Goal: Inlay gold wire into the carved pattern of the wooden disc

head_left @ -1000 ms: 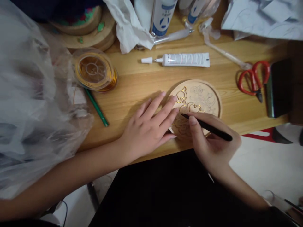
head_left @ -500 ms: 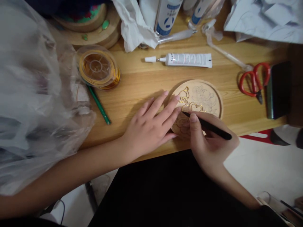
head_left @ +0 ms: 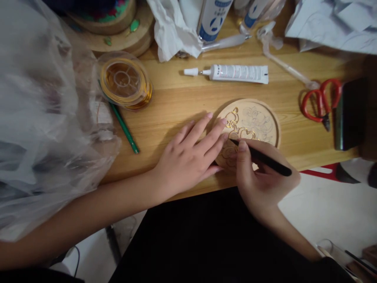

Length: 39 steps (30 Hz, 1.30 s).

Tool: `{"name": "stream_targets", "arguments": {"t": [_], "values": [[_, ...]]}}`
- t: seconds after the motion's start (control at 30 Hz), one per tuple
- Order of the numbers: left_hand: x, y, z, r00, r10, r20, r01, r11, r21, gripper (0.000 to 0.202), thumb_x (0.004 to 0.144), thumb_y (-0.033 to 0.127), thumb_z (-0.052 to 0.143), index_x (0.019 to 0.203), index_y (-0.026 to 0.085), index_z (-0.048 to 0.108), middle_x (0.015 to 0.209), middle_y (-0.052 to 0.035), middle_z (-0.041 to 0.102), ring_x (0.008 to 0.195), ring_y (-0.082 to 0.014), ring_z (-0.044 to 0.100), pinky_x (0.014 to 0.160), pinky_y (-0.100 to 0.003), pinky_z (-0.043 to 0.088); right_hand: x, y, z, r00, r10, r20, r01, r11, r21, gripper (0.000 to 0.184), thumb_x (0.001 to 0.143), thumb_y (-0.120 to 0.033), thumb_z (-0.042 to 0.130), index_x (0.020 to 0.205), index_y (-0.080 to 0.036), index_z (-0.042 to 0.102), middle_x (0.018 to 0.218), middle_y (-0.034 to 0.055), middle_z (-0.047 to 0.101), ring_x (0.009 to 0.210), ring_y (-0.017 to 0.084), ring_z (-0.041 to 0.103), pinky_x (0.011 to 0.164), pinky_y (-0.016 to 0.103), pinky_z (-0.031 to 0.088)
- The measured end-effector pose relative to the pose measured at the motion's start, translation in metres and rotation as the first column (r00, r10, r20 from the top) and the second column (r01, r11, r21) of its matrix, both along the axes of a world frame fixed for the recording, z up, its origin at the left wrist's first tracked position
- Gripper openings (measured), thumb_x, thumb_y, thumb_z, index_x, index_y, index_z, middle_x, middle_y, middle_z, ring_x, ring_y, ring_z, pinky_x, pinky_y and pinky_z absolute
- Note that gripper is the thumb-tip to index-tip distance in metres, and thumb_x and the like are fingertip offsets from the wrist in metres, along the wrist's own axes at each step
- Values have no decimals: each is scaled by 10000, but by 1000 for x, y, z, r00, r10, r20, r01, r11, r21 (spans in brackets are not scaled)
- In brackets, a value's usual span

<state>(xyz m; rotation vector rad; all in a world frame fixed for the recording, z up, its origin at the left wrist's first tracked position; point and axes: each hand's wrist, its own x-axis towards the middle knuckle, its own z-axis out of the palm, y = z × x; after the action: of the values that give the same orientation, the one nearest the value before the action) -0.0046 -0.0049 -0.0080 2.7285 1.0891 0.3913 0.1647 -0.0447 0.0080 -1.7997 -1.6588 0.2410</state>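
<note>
A round wooden plate (head_left: 273, 118) with a raised rim lies near the table's front edge. Fine drawn lines cover its face, and bent gold wire (head_left: 247, 133) follows some of them. My left hand (head_left: 190, 157) lies flat, fingers stretched out, its fingertips over the plate's left side. In my right hand (head_left: 259, 177), black tweezers (head_left: 266, 160) are pinched between thumb and fingers. Their tip points down-left at the plate, close to my left fingertips. Whether the tip grips any wire is too small to tell. My hands cover the plate's lower part.
Left of the plate are a spool of gold wire (head_left: 126, 82), a green pencil (head_left: 126, 131) and a plastic bag (head_left: 44, 118). Behind it lies a white glue tube (head_left: 240, 73). Red-handled cutters (head_left: 321, 103) and a dark phone (head_left: 351, 114) lie to the right.
The view has shifted slightly, so the things on the table appear a little farther right. Both hands keep nearly the same pose, the tweezers still held at the plate.
</note>
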Motion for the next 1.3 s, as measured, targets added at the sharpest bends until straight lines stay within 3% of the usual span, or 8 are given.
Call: {"name": "stream_targets", "arguments": {"t": [0.43, 0.7, 0.93, 1.3], "values": [[0, -1, -1, 1000, 5, 6, -5, 1000, 8, 562, 929, 444, 614, 1395, 135, 553, 1558, -110, 435, 1422, -343, 432, 1080, -454, 448, -5, 5, 7, 992, 58, 112, -63, 997, 44, 126, 868, -157, 666, 949, -248, 697, 863, 10, 755, 734, 177, 722, 645, 310, 615], [0, 0, -2, 1000, -1, -4, 1, 1000, -4, 551, 947, 454, 582, 1401, 143, 547, 1577, -103, 406, 1439, -348, 411, 1108, -460, 439, 3, 5, 6, 975, 171, 141, -179, 983, 45, 184, 870, -114, 656, 1009, -223, 705, 929, 33, 767, 794, 170, 735, 692, 286, 621], [-1, 0, 0, 1000, -1, 2, 1, 998, -59, 552, 960, 457, 560, 1432, 172, 519, 1581, -102, 400, 1460, -340, 382, 1120, -463, 426, 7, 2, 4, 990, 99, 97, -104, 993, 56, 172, 867, -124, 658, 987, -238, 706, 904, 25, 765, 788, 175, 729, 740, 336, 621], [-1, -1, -4, 1000, 0, 18, 0, 1000, 2, 600, 930, 472, 607, 1416, 129, 526, 1571, -109, 417, 1435, -351, 414, 1101, -462, 443, 1, 2, 0, 1000, 1, 29, -2, 1000, 9, 91, 859, -170, 680, 942, -193, 708, 858, 20, 754, 719, 158, 710, 684, 310, 598]]}}
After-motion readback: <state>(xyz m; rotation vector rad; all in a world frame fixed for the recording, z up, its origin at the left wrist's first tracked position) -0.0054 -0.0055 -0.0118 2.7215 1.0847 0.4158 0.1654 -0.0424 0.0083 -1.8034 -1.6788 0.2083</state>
